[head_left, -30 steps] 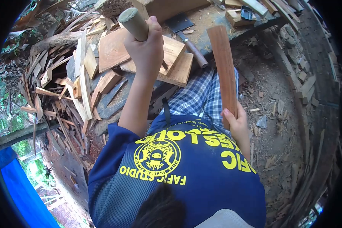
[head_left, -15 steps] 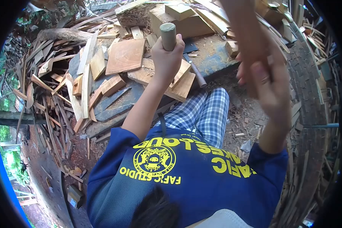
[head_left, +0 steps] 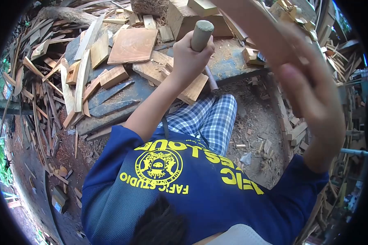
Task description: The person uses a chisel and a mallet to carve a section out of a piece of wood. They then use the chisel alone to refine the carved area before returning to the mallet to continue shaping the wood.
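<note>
Far left of the left hand, a heap of thin, splintery offcuts [head_left: 41,77] is crowding the side of a dark bench [head_left: 122,98]. Nearer that hand, long pale strips [head_left: 84,75] are lying across the bench, with a squared block [head_left: 114,76] resting beside them. Beyond the hand and to its left, a flat, square reddish board [head_left: 133,45] is lying close to the overlapping pale wood pieces [head_left: 153,74], which are sitting beneath and beside the fist. The left hand [head_left: 192,56] is closing tightly round a round-ended grey handle [head_left: 202,36] that is sticking up from it; the lower end is hiding behind the hand, so I cannot tell whether it is touching the wood. Just right of the fist, a slim brown tool handle [head_left: 211,79] is jutting over the bench's near edge. Between the hands, sawdust is coating some bench top, and past that edge, chip-strewn ground [head_left: 249,110] is leaving open room beside the checked trousers [head_left: 216,122]. The right hand [head_left: 310,92], blurred and well apart from the left, is gripping a long brown wooden stick [head_left: 265,32], which is slanting up and leftward out of view.
</note>
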The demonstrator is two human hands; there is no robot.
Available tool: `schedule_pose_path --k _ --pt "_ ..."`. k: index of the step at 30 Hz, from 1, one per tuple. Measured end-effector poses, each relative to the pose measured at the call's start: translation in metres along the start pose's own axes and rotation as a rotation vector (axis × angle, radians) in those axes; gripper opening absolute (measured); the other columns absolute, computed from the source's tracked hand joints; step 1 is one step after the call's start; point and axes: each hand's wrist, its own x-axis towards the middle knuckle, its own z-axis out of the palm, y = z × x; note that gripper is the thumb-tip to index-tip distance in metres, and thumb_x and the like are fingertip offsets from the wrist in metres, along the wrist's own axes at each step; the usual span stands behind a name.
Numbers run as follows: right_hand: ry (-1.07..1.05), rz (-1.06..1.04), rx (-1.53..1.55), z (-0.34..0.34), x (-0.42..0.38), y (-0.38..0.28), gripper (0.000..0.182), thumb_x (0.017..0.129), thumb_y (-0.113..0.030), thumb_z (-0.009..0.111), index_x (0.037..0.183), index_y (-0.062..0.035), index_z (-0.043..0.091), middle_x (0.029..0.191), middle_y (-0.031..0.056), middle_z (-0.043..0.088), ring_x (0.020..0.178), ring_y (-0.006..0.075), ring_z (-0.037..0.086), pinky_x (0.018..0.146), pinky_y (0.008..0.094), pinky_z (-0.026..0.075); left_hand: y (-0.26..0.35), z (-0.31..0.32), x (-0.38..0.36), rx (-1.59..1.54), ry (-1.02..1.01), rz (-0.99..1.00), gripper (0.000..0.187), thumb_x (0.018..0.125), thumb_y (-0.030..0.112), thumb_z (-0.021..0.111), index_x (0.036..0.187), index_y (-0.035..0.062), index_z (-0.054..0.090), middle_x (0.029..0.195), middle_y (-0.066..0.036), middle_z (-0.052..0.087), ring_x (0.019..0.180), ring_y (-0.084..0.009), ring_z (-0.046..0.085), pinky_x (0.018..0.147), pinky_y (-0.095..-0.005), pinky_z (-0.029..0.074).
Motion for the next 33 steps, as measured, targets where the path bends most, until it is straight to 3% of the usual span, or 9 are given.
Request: schedule_pose_path --k 3,7,11,15,19,22,25,28,33 --pt "0.324 0.099 -0.064 -0.016 -0.003 -0.006 0.046 0.1 -0.022 0.054 0.142 -0.0016 0.049 0.097 0.0122 0.07 0.067 0.0115 0.062 0.061 0.0271 0.049 0.001 -0.001 0.0 0.0 -0.009 -0.008 0.016 0.08 0.011 0.071 0.091 -0.0002 0.067 0.073 -0.006 0.069 0.066 -0.0084 0.065 0.062 -0.0263 0.053" --pt "0.333 0.195 -0.045 -0.001 0.007 0.027 0.041 0.1 -0.02 0.056 0.136 -0.0025 0.052 0.093 0.0108 0.07 0.073 0.0142 0.064 0.065 0.0278 0.049 -0.004 -0.001 -0.001 -0.004 0.0 0.049 0.019 0.08 0.012 0.072 0.093 -0.0004 0.067 0.075 -0.006 0.069 0.067 -0.009 0.065 0.063 -0.0267 0.053" --pt "-0.122 0.175 -0.083 0.037 0.003 0.004 0.05 0.099 -0.02 0.056 0.143 0.0017 0.045 0.127 0.021 0.058 0.117 0.025 0.057 0.102 0.035 0.042 0.0 -0.004 -0.008 -0.029 -0.031 0.033 0.02 0.08 0.013 0.072 0.094 0.0002 0.067 0.075 -0.006 0.069 0.068 -0.0089 0.066 0.064 -0.027 0.054" --pt "-0.091 0.09 0.13 0.018 -0.008 -0.002 0.05 0.1 -0.023 0.056 0.143 -0.0007 0.046 0.121 0.0175 0.062 0.105 0.0201 0.062 0.09 0.0312 0.048 -0.004 -0.005 -0.012 -0.053 -0.025 0.098 0.018 0.08 0.013 0.071 0.092 0.0007 0.067 0.075 -0.006 0.069 0.068 -0.0088 0.065 0.064 -0.0269 0.053" --pt "0.369 0.194 0.072 -0.02 -0.007 0.007 0.041 0.102 -0.036 0.052 0.126 -0.004 0.057 0.087 0.0038 0.066 0.065 0.0054 0.058 0.058 0.0193 0.044 -0.002 -0.005 -0.007 -0.041 0.011 0.094 0.015 0.089 0.013 0.069 0.081 0.0027 0.061 0.068 0.002 0.059 0.063 -0.0038 0.052 0.056 -0.0246 0.043" --pt "0.361 -0.053 0.328 -0.015 0.013 0.034 0.039 0.103 -0.037 0.051 0.123 -0.0043 0.057 0.09 0.0035 0.065 0.069 0.0038 0.058 0.058 0.0181 0.043 -0.003 -0.007 -0.005 -0.052 -0.005 0.088 0.013 0.085 0.013 0.07 0.086 0.0017 0.064 0.072 -0.002 0.064 0.066 -0.0064 0.059 0.06 -0.0258 0.048" --pt "0.029 -0.062 -0.437 0.03 -0.003 0.026 0.041 0.103 -0.024 0.051 0.138 -0.0031 0.048 0.116 0.0122 0.064 0.095 0.0131 0.064 0.077 0.024 0.049 0.001 -0.005 -0.009 -0.029 -0.03 0.051 0.017 0.081 0.013 0.071 0.091 0.0003 0.067 0.075 -0.006 0.069 0.069 -0.009 0.066 0.064 -0.0272 0.054" --pt "-0.183 0.143 -0.054 0.027 0.0 0.001 0.05 0.103 -0.02 0.05 0.149 -0.0036 0.038 0.125 0.0176 0.06 0.109 0.0225 0.061 0.091 0.0314 0.047 -0.005 -0.003 -0.011 -0.016 -0.008 0.121 0.013 0.084 0.013 0.07 0.086 0.0015 0.064 0.07 -0.002 0.063 0.065 -0.0066 0.059 0.059 -0.0264 0.048" --pt "0.194 0.453 0.056 -0.033 0.003 0.019 0.036 0.099 -0.021 0.056 0.133 -0.0069 0.054 0.112 0.0131 0.064 0.095 0.0148 0.064 0.076 0.0255 0.052 -0.006 -0.007 -0.004 -0.026 -0.016 0.074 0.016 0.079 0.012 0.072 0.087 -0.0006 0.066 0.072 -0.006 0.069 0.066 -0.0096 0.066 0.063 -0.0276 0.054"
